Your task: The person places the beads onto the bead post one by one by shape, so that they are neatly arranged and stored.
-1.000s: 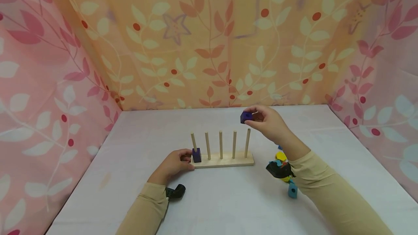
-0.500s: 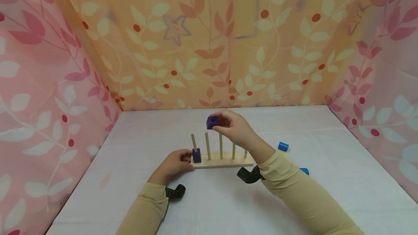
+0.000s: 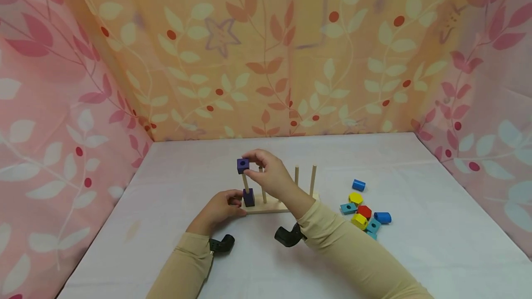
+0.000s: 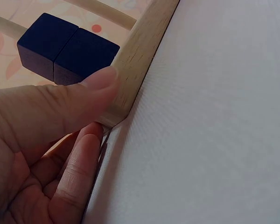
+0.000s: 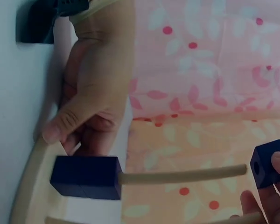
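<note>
Purple block [image 3: 243, 165]: in the right hand [image 3: 268, 172], thumb and fingers pinching it from the 3 o'clock side. It is located at the top of the peg [image 3: 245, 182] standing at the 9 o'clock end of the wooden base [image 3: 270, 207]; the right wrist view shows its hole facing the peg's tip, just beside it. Two stacked blocks [image 3: 248, 197], also purple, are threaded on this same peg, at 6 o'clock from the held block; the left wrist view shows them flush with each other. Left hand [image 3: 222, 209]: gripping the base at its 9 o'clock end, thumb laid on the wood and fingers curled at the end, close to the stacked blocks. Loose pieces lie on the white cloth [image 3: 166, 170] toward 3 o'clock of the base. Taking the red piece [image 3: 364, 212] as centre, one yellow piece [image 3: 355, 198] lies at 11 o'clock and another toward 7; a light blue block [image 3: 348, 208] lies at 9 o'clock; a second light blue one lies at 5. One dark blue cylinder [image 3: 359, 185] lies near 12 o'clock, another toward 4. Black wrist devices [image 3: 222, 244] show at both sleeve cuffs.
</note>
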Demonstrator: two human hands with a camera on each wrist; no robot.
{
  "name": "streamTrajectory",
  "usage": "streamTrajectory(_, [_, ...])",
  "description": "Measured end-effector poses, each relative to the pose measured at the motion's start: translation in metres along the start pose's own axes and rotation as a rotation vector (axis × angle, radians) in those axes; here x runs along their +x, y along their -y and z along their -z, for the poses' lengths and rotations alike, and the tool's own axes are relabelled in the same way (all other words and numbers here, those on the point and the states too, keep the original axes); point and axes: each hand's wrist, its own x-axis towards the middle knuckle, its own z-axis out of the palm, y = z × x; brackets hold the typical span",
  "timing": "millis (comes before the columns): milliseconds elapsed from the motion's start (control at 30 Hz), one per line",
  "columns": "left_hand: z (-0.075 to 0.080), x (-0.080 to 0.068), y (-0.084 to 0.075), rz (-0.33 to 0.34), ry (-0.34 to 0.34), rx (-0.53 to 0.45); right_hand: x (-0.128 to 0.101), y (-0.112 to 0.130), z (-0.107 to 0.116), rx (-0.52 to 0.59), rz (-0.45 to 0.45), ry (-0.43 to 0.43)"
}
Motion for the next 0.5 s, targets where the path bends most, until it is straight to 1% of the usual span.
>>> streamTrajectory(167, [0.000,0.000,0.000,0.002,0.005,0.007,-0.001,-0.007,-0.011,0.066,0.004,-0.023])
streamTrajectory(200, [0.000,0.000,0.000,-0.001,0.005,0.009,0.000,-0.014,-0.014,0.069,0.004,-0.029])
streamTrajectory(500, [-0.001,0.000,-0.001,-0.006,-0.007,0.000,-0.001,-0.027,-0.023,0.109,-0.110,-0.033])
